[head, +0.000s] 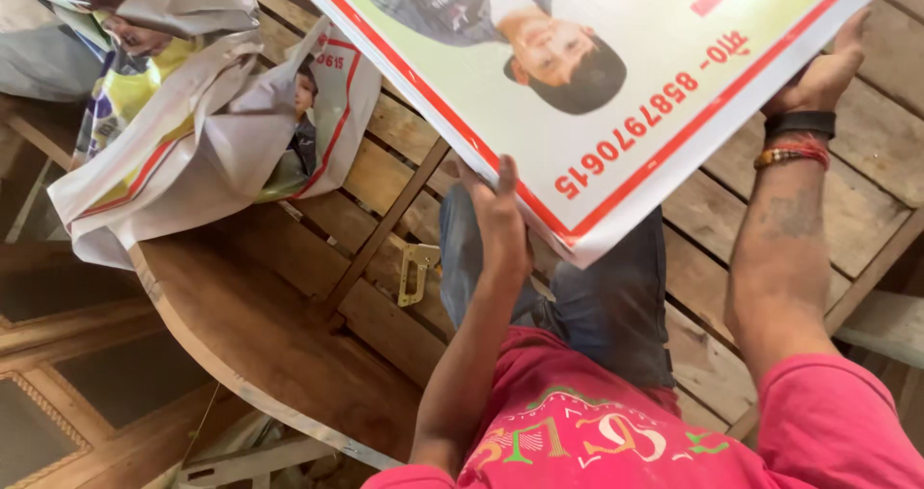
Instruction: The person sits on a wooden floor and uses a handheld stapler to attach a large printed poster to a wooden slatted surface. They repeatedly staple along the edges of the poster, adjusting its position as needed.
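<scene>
I see the printed poster board [616, 75] lifted clear above the plank bench [385, 200], held over my knees. My left hand [500, 215] closes its grip on the near edge; my right hand [823, 70] clasps the far edge. Left of the board, crumpled banner sheets [183, 114] lie discarded.

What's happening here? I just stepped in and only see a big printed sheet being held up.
A person in a pink shirt holds a large printed banner with a red border in both hands: the left hand grips its near corner, the right hand its right edge. It is lifted above a wooden plank platform. Another crumpled banner lies to the left.
</scene>
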Available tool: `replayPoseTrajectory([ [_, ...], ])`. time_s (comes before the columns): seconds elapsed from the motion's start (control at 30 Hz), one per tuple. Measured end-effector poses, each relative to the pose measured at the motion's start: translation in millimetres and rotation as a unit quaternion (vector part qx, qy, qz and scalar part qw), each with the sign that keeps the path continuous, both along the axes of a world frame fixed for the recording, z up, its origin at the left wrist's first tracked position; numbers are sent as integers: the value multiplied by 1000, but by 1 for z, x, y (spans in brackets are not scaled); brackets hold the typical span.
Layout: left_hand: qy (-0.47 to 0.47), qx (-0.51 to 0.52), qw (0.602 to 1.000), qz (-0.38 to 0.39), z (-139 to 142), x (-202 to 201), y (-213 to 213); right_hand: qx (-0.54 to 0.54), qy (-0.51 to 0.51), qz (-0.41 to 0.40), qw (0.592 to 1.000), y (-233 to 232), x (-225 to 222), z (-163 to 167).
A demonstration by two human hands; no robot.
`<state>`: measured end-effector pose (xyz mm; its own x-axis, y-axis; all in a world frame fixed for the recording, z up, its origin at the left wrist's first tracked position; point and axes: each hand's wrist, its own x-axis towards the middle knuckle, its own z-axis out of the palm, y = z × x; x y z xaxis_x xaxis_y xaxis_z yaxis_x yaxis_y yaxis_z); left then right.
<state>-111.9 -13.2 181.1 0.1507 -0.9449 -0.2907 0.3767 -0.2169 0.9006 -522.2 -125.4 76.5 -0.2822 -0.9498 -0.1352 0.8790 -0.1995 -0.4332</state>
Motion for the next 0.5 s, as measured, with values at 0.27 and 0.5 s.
replayPoseTrajectory([
  [0.27,3,109,994,-26,-14,62,41,-23,194,20,981,77,26,29],
  [0.5,31,123,990,-68,-22,87,44,16,247,-12,969,107,64,64],
])
